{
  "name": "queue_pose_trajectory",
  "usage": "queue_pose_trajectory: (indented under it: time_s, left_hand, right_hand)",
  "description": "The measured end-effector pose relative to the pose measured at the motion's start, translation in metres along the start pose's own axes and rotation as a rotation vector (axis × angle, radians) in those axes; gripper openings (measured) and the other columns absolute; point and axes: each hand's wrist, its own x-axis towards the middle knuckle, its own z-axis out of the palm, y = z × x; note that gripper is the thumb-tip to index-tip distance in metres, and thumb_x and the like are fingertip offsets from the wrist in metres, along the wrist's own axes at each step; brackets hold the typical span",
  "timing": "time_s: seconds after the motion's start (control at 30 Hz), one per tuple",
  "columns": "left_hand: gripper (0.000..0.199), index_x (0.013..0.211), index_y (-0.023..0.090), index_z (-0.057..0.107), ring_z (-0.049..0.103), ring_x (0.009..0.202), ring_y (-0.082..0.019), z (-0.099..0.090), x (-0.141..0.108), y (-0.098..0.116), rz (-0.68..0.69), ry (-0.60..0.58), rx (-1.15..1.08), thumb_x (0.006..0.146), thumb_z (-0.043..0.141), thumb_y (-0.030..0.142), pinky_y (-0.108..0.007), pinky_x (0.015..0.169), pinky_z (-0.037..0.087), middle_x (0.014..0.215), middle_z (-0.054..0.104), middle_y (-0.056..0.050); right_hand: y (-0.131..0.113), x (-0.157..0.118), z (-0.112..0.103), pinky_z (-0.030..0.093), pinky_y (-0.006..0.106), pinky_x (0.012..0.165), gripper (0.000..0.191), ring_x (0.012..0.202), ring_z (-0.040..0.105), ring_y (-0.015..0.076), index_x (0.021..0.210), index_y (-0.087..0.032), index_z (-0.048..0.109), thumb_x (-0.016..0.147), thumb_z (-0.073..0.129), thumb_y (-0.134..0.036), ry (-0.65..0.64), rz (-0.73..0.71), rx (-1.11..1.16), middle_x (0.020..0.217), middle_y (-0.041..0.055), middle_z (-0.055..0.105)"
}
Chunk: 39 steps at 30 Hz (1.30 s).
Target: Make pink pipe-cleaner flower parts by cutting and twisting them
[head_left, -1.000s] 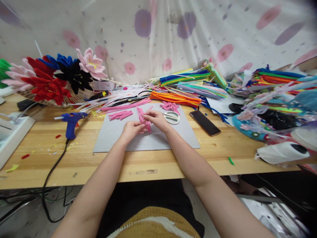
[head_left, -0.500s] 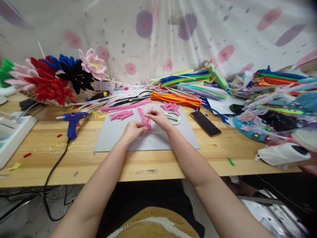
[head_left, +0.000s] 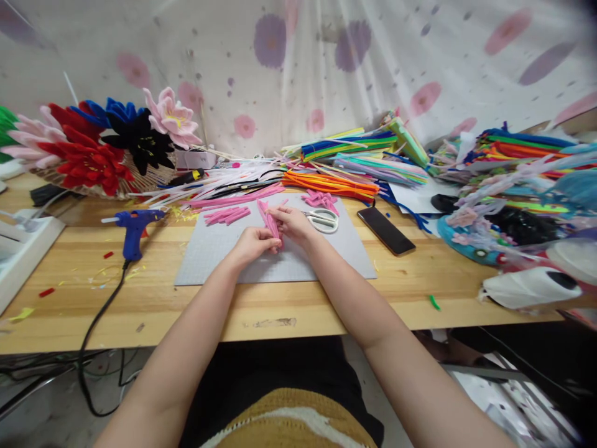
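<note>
Pink pipe cleaners (head_left: 267,218) stand in a small bunch between my hands, over the grey cutting mat (head_left: 205,258). My left hand (head_left: 255,244) pinches their lower end between thumb and fingers. Higher up, my right hand (head_left: 293,224) has its fingertips closed on the same bunch; its fingers partly cover the strands. A row of short pink pipe cleaner pieces (head_left: 227,216) lies on the mat to the left. Bent pink pieces (head_left: 319,200) are piled at the mat's back right. White-handled scissors (head_left: 325,220) rest just right of my right hand.
A blue glue gun (head_left: 134,233) with its cord lies left of the mat, a phone (head_left: 386,231) to the right. Bundles of coloured pipe cleaners (head_left: 331,185) line the back. Pipe cleaner flowers (head_left: 96,165) stand at back left; a white roll (head_left: 529,288) lies right.
My right hand has shifted slightly left and down, closer to my left hand, along the pink bunch. More of the scissors now shows. The camera view has moved a little.
</note>
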Motion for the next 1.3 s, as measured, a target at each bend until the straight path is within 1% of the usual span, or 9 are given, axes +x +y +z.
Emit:
queue_pose_trajectory:
  time_s: [0.1, 0.2, 0.33, 0.47, 0.6, 0.77, 0.93, 1.17, 1.3]
  left_hand:
    - [0.023, 0.070, 0.012, 0.069, 0.054, 0.055, -0.009, -0.005, -0.002, -0.002, -0.052, -0.087, -0.246, 0.057, 0.072, 0.030, -0.026, 0.062, 0.046, 0.065, 0.066, -0.003]
    - [0.024, 0.067, 0.012, 0.069, 0.051, 0.053, -0.008, -0.007, -0.003, -0.002, -0.102, -0.135, -0.350, 0.052, 0.077, 0.029, -0.025, 0.060, 0.047, 0.064, 0.065, -0.003]
    - [0.024, 0.068, 0.012, 0.069, 0.050, 0.052, -0.006, -0.006, -0.001, -0.004, -0.114, -0.177, -0.386, 0.051, 0.078, 0.028, -0.024, 0.059, 0.047, 0.064, 0.065, -0.003]
    - [0.028, 0.073, 0.012, 0.071, 0.050, 0.052, -0.007, -0.006, 0.000, -0.005, -0.120, -0.197, -0.414, 0.051, 0.079, 0.028, -0.025, 0.059, 0.047, 0.065, 0.065, -0.003]
    - [0.030, 0.077, 0.012, 0.071, 0.051, 0.053, -0.007, -0.006, -0.001, -0.004, -0.126, -0.205, -0.417, 0.052, 0.079, 0.027, -0.025, 0.060, 0.048, 0.066, 0.066, -0.003]
    - [0.026, 0.069, 0.011, 0.070, 0.052, 0.054, -0.008, -0.004, -0.001, -0.003, -0.122, -0.193, -0.380, 0.052, 0.079, 0.029, -0.026, 0.061, 0.048, 0.063, 0.064, -0.003]
    - [0.027, 0.068, 0.012, 0.070, 0.052, 0.053, -0.007, -0.003, 0.000, -0.003, -0.116, -0.187, -0.396, 0.050, 0.080, 0.030, -0.025, 0.060, 0.048, 0.064, 0.065, -0.002]
    - [0.031, 0.076, 0.012, 0.071, 0.051, 0.053, -0.007, -0.004, -0.001, -0.003, -0.149, -0.205, -0.420, 0.051, 0.080, 0.027, -0.026, 0.062, 0.048, 0.066, 0.065, -0.002]
    - [0.031, 0.072, 0.011, 0.070, 0.053, 0.054, -0.007, -0.001, -0.001, -0.002, -0.142, -0.208, -0.417, 0.050, 0.080, 0.030, -0.026, 0.062, 0.048, 0.067, 0.065, -0.003]
  right_hand:
    - [0.000, -0.002, -0.011, 0.028, 0.019, 0.044, 0.030, 0.044, 0.035, 0.0053, 0.081, -0.014, 0.059, 0.071, 0.066, -0.042, -0.204, 0.177, 0.105, 0.050, -0.0070, 0.042]
    - [0.001, -0.004, -0.015, 0.030, 0.018, 0.043, 0.029, 0.041, 0.035, 0.0044, 0.085, -0.013, 0.059, 0.075, 0.065, -0.039, -0.267, 0.221, 0.170, 0.047, -0.0084, 0.039]
    - [0.004, -0.004, -0.011, 0.026, 0.016, 0.038, 0.024, 0.036, 0.031, 0.0032, 0.077, -0.014, 0.054, 0.075, 0.065, -0.035, -0.242, 0.209, 0.212, 0.042, -0.0103, 0.035]
    - [0.006, -0.002, -0.007, 0.024, 0.014, 0.034, 0.029, 0.034, 0.027, 0.0023, 0.065, -0.016, 0.045, 0.073, 0.067, -0.033, -0.222, 0.195, 0.250, 0.039, -0.0110, 0.032]
    - [0.008, 0.000, -0.003, 0.020, 0.012, 0.031, 0.030, 0.032, 0.024, 0.0018, 0.064, -0.016, 0.044, 0.072, 0.068, -0.032, -0.196, 0.180, 0.257, 0.039, -0.0113, 0.031]
    - [0.009, 0.000, 0.003, 0.017, 0.013, 0.030, 0.023, 0.032, 0.024, 0.0020, 0.063, -0.016, 0.046, 0.073, 0.065, -0.023, -0.206, 0.115, 0.321, 0.038, -0.0104, 0.033]
    - [0.007, 0.000, 0.004, 0.015, 0.014, 0.028, 0.024, 0.030, 0.023, 0.0026, 0.061, -0.017, 0.043, 0.074, 0.062, -0.024, -0.116, 0.090, 0.336, 0.038, -0.0105, 0.031]
    - [0.011, 0.001, 0.001, 0.016, 0.014, 0.029, 0.027, 0.030, 0.021, 0.0028, 0.058, -0.017, 0.040, 0.072, 0.062, -0.024, -0.235, 0.079, 0.361, 0.036, -0.0108, 0.029]
    - [0.009, 0.000, 0.004, 0.014, 0.016, 0.030, 0.029, 0.031, 0.023, 0.0037, 0.058, -0.019, 0.034, 0.068, 0.061, -0.022, -0.059, 0.062, 0.368, 0.038, -0.0101, 0.031]
